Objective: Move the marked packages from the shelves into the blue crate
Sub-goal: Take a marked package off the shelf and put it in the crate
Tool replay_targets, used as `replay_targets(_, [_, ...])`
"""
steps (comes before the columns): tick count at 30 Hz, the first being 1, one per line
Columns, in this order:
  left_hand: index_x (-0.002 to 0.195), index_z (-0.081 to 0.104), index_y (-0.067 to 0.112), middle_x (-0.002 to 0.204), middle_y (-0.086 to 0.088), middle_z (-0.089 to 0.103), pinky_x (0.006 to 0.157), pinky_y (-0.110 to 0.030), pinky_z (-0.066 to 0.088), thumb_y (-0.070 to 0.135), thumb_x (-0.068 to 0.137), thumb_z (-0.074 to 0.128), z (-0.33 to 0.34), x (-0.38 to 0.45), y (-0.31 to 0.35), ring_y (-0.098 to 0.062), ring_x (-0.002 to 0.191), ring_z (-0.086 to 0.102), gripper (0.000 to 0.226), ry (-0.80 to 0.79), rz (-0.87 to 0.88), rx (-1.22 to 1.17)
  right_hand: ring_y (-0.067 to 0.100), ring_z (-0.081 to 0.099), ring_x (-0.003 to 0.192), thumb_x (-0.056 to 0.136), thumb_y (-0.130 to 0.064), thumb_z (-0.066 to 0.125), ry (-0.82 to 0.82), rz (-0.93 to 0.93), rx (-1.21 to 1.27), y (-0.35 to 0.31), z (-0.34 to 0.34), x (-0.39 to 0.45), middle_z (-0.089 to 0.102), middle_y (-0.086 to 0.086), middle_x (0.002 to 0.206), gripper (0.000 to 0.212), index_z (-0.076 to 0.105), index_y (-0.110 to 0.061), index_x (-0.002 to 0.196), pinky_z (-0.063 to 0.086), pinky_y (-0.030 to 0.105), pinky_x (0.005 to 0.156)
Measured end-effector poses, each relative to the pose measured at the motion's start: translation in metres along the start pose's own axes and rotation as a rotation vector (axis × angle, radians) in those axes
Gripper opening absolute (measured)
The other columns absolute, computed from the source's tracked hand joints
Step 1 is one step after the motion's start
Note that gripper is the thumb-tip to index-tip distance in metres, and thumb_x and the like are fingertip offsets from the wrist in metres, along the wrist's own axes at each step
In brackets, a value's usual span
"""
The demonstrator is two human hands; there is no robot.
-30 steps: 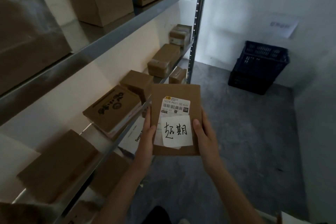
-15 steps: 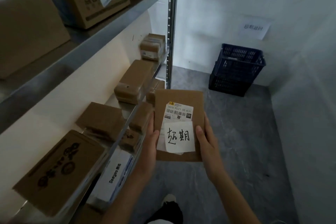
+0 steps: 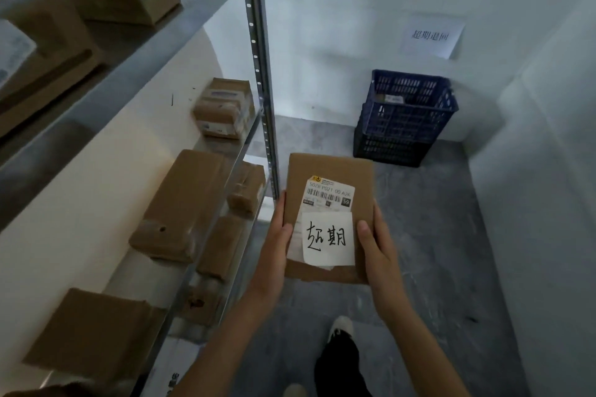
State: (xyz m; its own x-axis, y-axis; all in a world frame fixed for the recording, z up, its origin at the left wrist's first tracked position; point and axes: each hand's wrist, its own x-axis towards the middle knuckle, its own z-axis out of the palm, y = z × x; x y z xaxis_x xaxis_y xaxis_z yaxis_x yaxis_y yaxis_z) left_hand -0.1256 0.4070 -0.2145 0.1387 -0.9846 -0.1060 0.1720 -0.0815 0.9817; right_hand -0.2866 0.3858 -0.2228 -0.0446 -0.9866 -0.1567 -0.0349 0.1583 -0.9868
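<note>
A flat brown cardboard package (image 3: pixel 332 174) with a barcode label and a white handwritten note is held in front of me above the floor. My left hand (image 3: pixel 277 245) grips its left edge, thumb on top. My right hand (image 3: pixel 375 248) grips its right edge the same way. The blue crate (image 3: pixel 403 119) stands on the floor in the far corner against the wall, ahead and to the right of the package. A labelled item shows inside it.
Metal shelves (image 3: pixel 206 10) run along the left, carrying several brown boxes (image 3: pixel 183 206) on two levels, with an upright post (image 3: pixel 261 80) at their far end. A paper sign (image 3: pixel 432 37) hangs on the wall above the crate. Grey floor (image 3: pixel 435 251) stretches between me and the crate.
I have walked forward along the shelves. The crate has come closer and larger in view. Both hands keep the same hold on the package.
</note>
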Motion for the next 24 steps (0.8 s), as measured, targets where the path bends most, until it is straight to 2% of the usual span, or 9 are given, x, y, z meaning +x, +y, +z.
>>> replay_targets(3, [0.149, 0.023, 0.035, 0.152, 0.008, 0.037, 0.111, -0.036, 0.037, 0.034, 0.094, 0.035, 0.027, 0.056, -0.008, -0.008, 0.134, 0.042, 0.056, -0.019, -0.016, 0.004, -0.015, 0.055, 0.110, 0.101, -0.033, 0.046, 0.010, 0.006, 0.005, -0.003, -0.019, 0.058, 0.052, -0.023, 0.134, 0.049, 0.030, -0.044, 0.146, 0.048, 0.008, 0.083])
replay_targets(8, [0.148, 0.025, 0.039, 0.140, 0.020, 0.048, 0.096, -0.028, 0.049, 0.039, 0.094, 0.034, 0.085, 0.157, -0.014, -0.002, 0.125, 0.051, 0.055, -0.067, 0.000, 0.061, -0.003, 0.050, 0.125, 0.101, -0.033, 0.046, 0.045, -0.008, 0.031, -0.020, -0.062, 0.153, 0.046, -0.019, 0.145, 0.050, 0.028, -0.051, 0.143, 0.044, 0.019, 0.098])
replay_targets(11, [0.147, 0.023, 0.044, 0.143, 0.019, 0.044, 0.093, -0.025, 0.051, 0.044, 0.092, 0.033, 0.119, 0.211, -0.017, -0.001, 0.125, 0.051, 0.055, -0.081, -0.002, 0.109, 0.004, 0.049, 0.128, 0.100, -0.033, 0.046, 0.066, -0.009, 0.030, -0.029, -0.089, 0.207, 0.044, -0.014, 0.148, 0.049, 0.026, -0.053, 0.140, 0.045, 0.027, 0.103])
replay_targets(14, [0.146, 0.021, 0.046, 0.148, 0.018, 0.039, 0.100, -0.029, 0.047, 0.052, 0.089, 0.035, 0.150, 0.259, -0.019, -0.001, 0.128, 0.047, 0.060, -0.114, -0.015, 0.115, -0.008, 0.054, 0.114, 0.101, -0.033, 0.046, 0.078, 0.017, 0.028, -0.033, -0.110, 0.258, 0.048, -0.018, 0.140, 0.052, 0.025, -0.048, 0.145, 0.049, 0.009, 0.082])
replay_targets(16, [0.143, 0.022, 0.050, 0.146, 0.022, 0.039, 0.100, -0.026, 0.047, 0.058, 0.084, 0.037, 0.168, 0.289, -0.019, 0.001, 0.128, 0.046, 0.061, -0.125, -0.011, 0.120, -0.013, 0.055, 0.110, 0.101, -0.031, 0.046, 0.093, 0.021, 0.030, -0.036, -0.122, 0.288, 0.049, -0.022, 0.135, 0.052, 0.026, -0.046, 0.146, 0.048, 0.006, 0.080])
replay_targets(19, [0.140, 0.023, 0.049, 0.146, 0.022, 0.038, 0.099, -0.020, 0.045, 0.052, 0.087, 0.037, 0.199, 0.340, -0.020, 0.002, 0.129, 0.044, 0.055, -0.126, 0.003, 0.118, 0.003, 0.051, 0.125, 0.101, -0.032, 0.045, 0.106, 0.035, 0.007, -0.041, -0.139, 0.342, 0.047, -0.015, 0.144, 0.053, 0.025, -0.043, 0.149, 0.046, 0.026, 0.102])
replay_targets(21, [0.143, 0.022, 0.043, 0.148, 0.019, 0.035, 0.099, -0.016, 0.043, 0.044, 0.090, 0.035, 0.219, 0.379, -0.023, 0.002, 0.131, 0.041, 0.055, -0.123, 0.009, 0.111, 0.008, 0.049, 0.128, 0.101, -0.034, 0.045, 0.125, 0.046, 0.001, -0.042, -0.149, 0.384, 0.044, -0.012, 0.147, 0.054, 0.023, -0.043, 0.150, 0.042, 0.032, 0.106])
replay_targets(23, [0.148, 0.019, 0.036, 0.152, 0.012, 0.033, 0.108, -0.027, 0.040, 0.043, 0.090, 0.034, 0.239, 0.422, -0.027, -0.005, 0.135, 0.039, 0.061, -0.122, -0.001, 0.136, 0.007, 0.049, 0.126, 0.101, -0.036, 0.044, 0.143, 0.062, -0.010, -0.043, -0.161, 0.428, 0.045, -0.014, 0.146, 0.054, 0.023, -0.043, 0.150, 0.043, 0.030, 0.104])
replay_targets(24, [0.150, 0.018, 0.034, 0.153, 0.009, 0.033, 0.109, -0.034, 0.039, 0.043, 0.091, 0.034, 0.249, 0.444, -0.029, -0.009, 0.135, 0.040, 0.062, -0.128, -0.009, 0.132, 0.003, 0.051, 0.122, 0.101, -0.037, 0.044, 0.150, 0.065, -0.014, -0.043, -0.167, 0.452, 0.047, -0.016, 0.142, 0.053, 0.023, -0.044, 0.150, 0.045, 0.022, 0.098])
